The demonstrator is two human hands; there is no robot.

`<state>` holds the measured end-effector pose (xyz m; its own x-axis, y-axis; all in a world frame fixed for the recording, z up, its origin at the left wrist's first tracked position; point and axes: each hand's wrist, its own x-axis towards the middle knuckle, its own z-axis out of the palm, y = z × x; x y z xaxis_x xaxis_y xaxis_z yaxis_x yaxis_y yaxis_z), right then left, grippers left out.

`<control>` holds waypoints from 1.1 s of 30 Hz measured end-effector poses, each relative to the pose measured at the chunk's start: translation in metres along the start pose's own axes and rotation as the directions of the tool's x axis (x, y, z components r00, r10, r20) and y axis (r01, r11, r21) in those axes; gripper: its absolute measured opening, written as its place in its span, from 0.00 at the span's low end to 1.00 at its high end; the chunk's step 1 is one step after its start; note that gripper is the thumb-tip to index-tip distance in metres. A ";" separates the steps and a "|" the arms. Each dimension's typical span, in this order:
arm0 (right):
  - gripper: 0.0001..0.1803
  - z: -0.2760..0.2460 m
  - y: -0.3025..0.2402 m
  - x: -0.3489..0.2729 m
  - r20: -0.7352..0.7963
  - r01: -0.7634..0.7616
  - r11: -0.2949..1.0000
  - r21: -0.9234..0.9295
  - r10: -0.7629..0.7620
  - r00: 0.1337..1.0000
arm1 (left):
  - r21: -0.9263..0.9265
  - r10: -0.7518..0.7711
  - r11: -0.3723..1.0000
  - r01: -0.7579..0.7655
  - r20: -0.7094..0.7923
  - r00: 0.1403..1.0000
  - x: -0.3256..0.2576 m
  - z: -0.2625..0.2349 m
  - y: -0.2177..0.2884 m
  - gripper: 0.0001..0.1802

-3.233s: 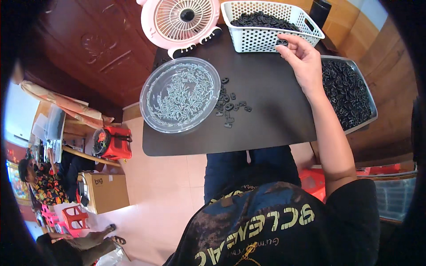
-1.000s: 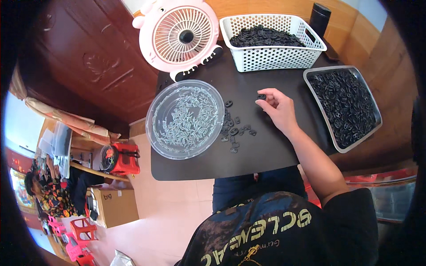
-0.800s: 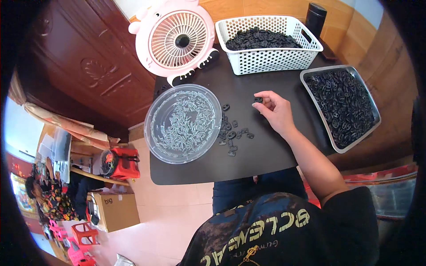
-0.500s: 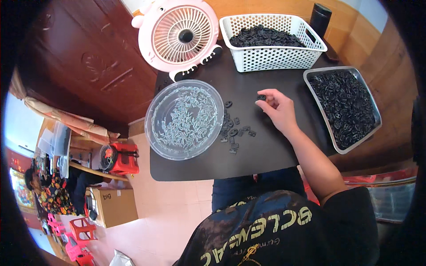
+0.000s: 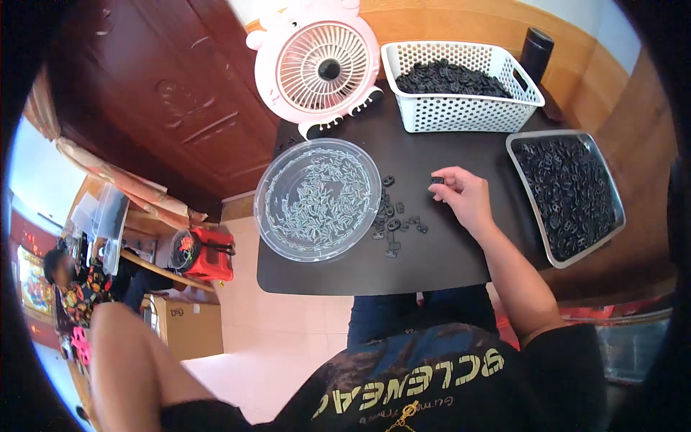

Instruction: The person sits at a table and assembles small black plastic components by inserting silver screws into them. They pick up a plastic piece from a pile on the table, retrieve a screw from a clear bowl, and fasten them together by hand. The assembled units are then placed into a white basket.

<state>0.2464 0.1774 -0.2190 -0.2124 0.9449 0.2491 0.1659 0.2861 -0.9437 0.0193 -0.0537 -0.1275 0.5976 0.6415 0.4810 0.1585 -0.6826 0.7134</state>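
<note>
Between thumb and fingertips, my right hand (image 5: 468, 198) pinches a small black plastic piece (image 5: 437, 180) above the dark table. A loose group of similar black pieces (image 5: 394, 225) lies to the left of that hand. Beside them stands a round clear plastic tub (image 5: 265, 229) holding many small silvery pins or screws (image 5: 317, 205); their exact kind is too small to tell. My left arm (image 5: 133, 353) is bent at the lower left, and its hand is out of the picture.
A white perforated basket (image 5: 468, 115) and a metal tray (image 5: 533, 191) hold heaps of black pieces. A pink fan (image 5: 327, 68) and a dark cylinder (image 5: 536, 52) stand at the back. Left are red stools (image 5: 214, 255), a cardboard box (image 5: 193, 331) and another person (image 5: 86, 291).
My bent left arm has come into the lower left. The view has shifted, so the table's things sit lower and further right. My right hand still pinches the black piece, which now appears turned.
</note>
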 end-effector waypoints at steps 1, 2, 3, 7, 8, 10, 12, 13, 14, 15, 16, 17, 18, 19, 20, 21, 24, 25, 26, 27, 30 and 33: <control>0.12 -0.004 -0.001 -0.001 -0.020 -0.022 0.999 0.025 0.023 1.000 | -0.013 0.114 0.993 -0.114 0.152 0.982 0.017 -0.025 0.028 0.23; 0.12 -0.005 -0.001 0.000 -0.033 -0.045 0.998 0.046 0.047 0.998 | -0.047 0.235 0.971 -0.233 0.311 0.921 0.034 -0.053 0.058 0.24; 0.12 0.010 -0.013 0.001 0.025 -0.001 0.999 0.047 -0.001 1.000 | -0.057 0.281 0.956 -0.288 0.454 0.845 0.042 -0.073 0.109 0.24; 0.12 -0.015 -0.037 0.006 -0.192 0.203 0.973 -0.112 -0.222 0.956 | -0.285 0.390 0.900 -0.330 0.191 0.901 0.015 -0.093 0.026 0.09; 0.12 -0.019 -0.047 0.017 -0.205 0.285 0.946 -0.154 -0.313 0.927 | -0.144 0.184 0.974 -0.172 0.072 0.980 0.005 -0.083 0.013 0.12; 0.13 -0.021 -0.081 0.040 -0.327 0.396 0.915 -0.078 -0.399 0.857 | 0.070 -0.307 0.951 0.300 0.128 0.943 0.005 -0.084 0.018 0.16; 0.18 -0.043 -0.092 0.076 -0.395 0.506 0.851 -0.143 -0.518 0.759 | 0.181 -0.427 0.903 0.390 0.280 0.859 0.003 -0.067 -0.005 0.15; 0.20 -0.048 -0.091 0.094 -0.377 0.473 0.827 -0.304 -0.560 0.738 | 0.195 -0.470 0.883 0.427 0.380 0.797 -0.004 -0.057 -0.013 0.15; 0.22 -0.051 -0.087 0.111 -0.353 0.426 0.781 -0.458 -0.599 0.719 | 0.211 -0.503 0.861 0.462 0.477 0.721 -0.013 -0.047 -0.021 0.15; 0.24 -0.054 -0.085 0.119 -0.322 0.362 0.704 -0.611 -0.638 0.699 | 0.225 -0.529 0.837 0.499 0.571 0.628 -0.023 -0.034 -0.031 0.15; 0.28 -0.051 -0.081 0.119 -0.310 0.284 0.675 -0.681 -0.618 0.723 | 0.245 -0.545 0.809 0.534 0.651 0.528 -0.036 -0.019 -0.041 0.14; 0.27 -0.039 -0.080 0.112 -0.299 0.351 0.700 -0.622 -0.627 0.720 | 0.210 -0.573 0.768 0.605 0.647 0.503 -0.061 -0.001 -0.051 0.15; 0.26 -0.025 -0.081 0.100 -0.284 0.417 0.719 -0.556 -0.636 0.717 | 0.170 -0.600 0.719 0.674 0.642 0.478 -0.084 0.016 -0.059 0.15; 0.24 -0.015 -0.077 0.091 -0.184 0.472 0.720 -0.508 -0.626 0.758 | 0.159 -0.611 0.646 0.747 0.694 0.381 -0.093 0.029 -0.063 0.15; 0.22 -0.004 -0.080 0.078 -0.071 0.505 0.739 -0.445 -0.592 0.803 | 0.151 -0.606 0.565 0.811 0.743 0.284 -0.103 0.040 -0.068 0.16; 0.21 0.001 -0.074 0.068 0.015 0.536 0.654 -0.534 -0.626 0.779 | -0.043 -0.559 0.527 0.849 0.734 0.385 -0.122 0.055 -0.070 0.16; 0.17 0.008 -0.061 0.042 0.096 0.527 0.757 -0.386 -0.535 0.839 | -0.381 -0.533 0.421 0.824 0.631 0.564 -0.176 0.084 -0.074 0.16; 0.16 0.007 -0.054 0.038 0.084 0.500 0.799 -0.334 -0.503 0.860 | -0.336 -0.584 0.412 0.847 0.616 0.529 -0.180 0.087 -0.073 0.16; 0.16 0.005 -0.048 0.033 0.073 0.469 0.834 -0.291 -0.469 0.880 | -0.293 -0.623 0.408 0.865 0.603 0.498 -0.182 0.089 -0.074 0.15; 0.15 0.004 -0.042 0.030 0.063 0.436 0.865 -0.247 -0.435 0.898 | -0.249 -0.662 0.401 0.882 0.586 0.467 -0.184 0.090 -0.075 0.15; 0.14 0.004 -0.026 0.027 0.111 0.410 0.888 -0.207 -0.395 0.912 | -0.118 -0.779 0.362 0.925 0.507 0.370 -0.199 0.100 -0.074 0.15; 0.13 0.014 -0.031 0.023 0.196 0.408 0.897 -0.171 -0.375 0.906 | 0.063 -0.820 0.286 0.956 0.533 0.209 -0.259 0.112 -0.094 0.13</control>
<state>0.2230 0.1878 -0.1867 -0.4436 0.7177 0.5368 0.2265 0.6693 -0.7077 -0.0621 -0.1949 -0.3766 0.4145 0.5069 -0.7558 0.6666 0.3963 0.6313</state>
